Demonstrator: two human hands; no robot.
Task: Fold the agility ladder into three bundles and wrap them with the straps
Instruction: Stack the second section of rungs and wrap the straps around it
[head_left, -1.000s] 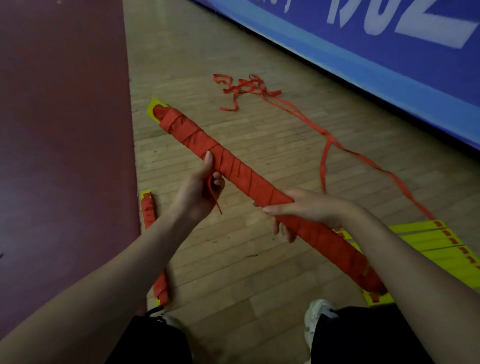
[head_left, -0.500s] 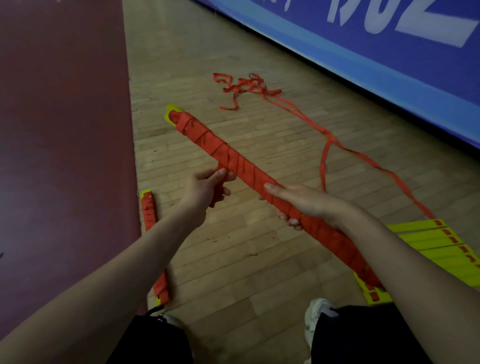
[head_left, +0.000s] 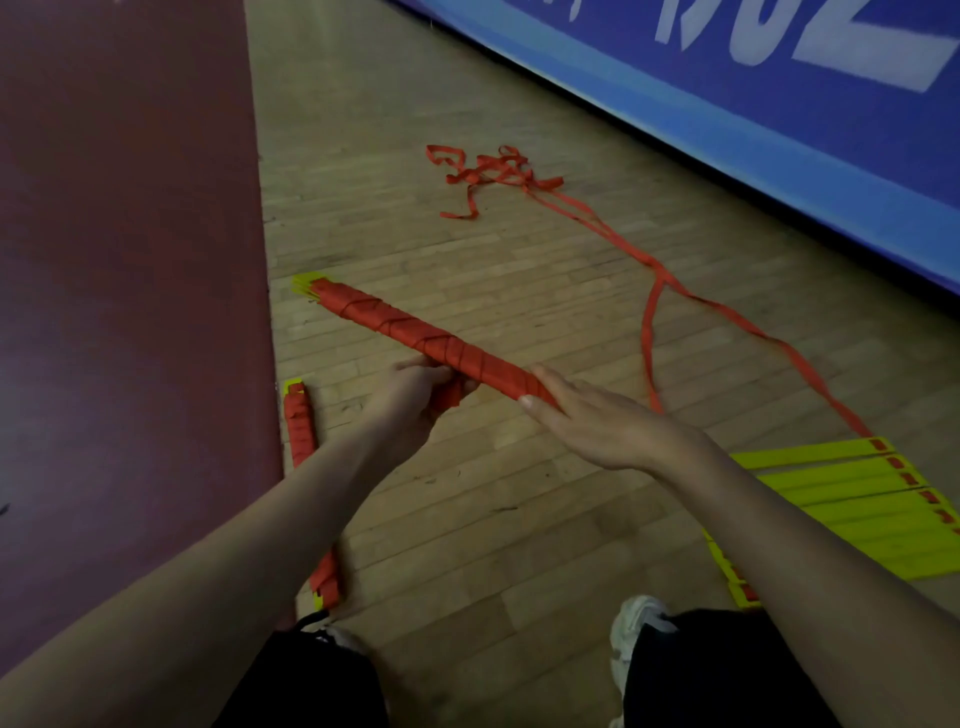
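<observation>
Yellow rungs (head_left: 852, 509) are seen stacked at lower right, with loose straps (head_left: 511, 174) strewn toward upper centre. The wrapped bundle (head_left: 415, 332) is held mid-frame, gripped from below by the left hand (head_left: 410, 395) with fingers curled, and pressed from above by the right hand (head_left: 597, 421) — flat, fingers straight.

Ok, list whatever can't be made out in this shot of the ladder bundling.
All head view.
Wrapped bundle: near end hidden under the right hand and forearm.
Strap end: covered by the fingers of the left hand; tucked or loose, cannot tell.
Floor bundle: middle hidden by the left forearm.
Yellow rungs: cut by the right edge; count unclear.
Banner lettering: cut off by the top edge.
</observation>
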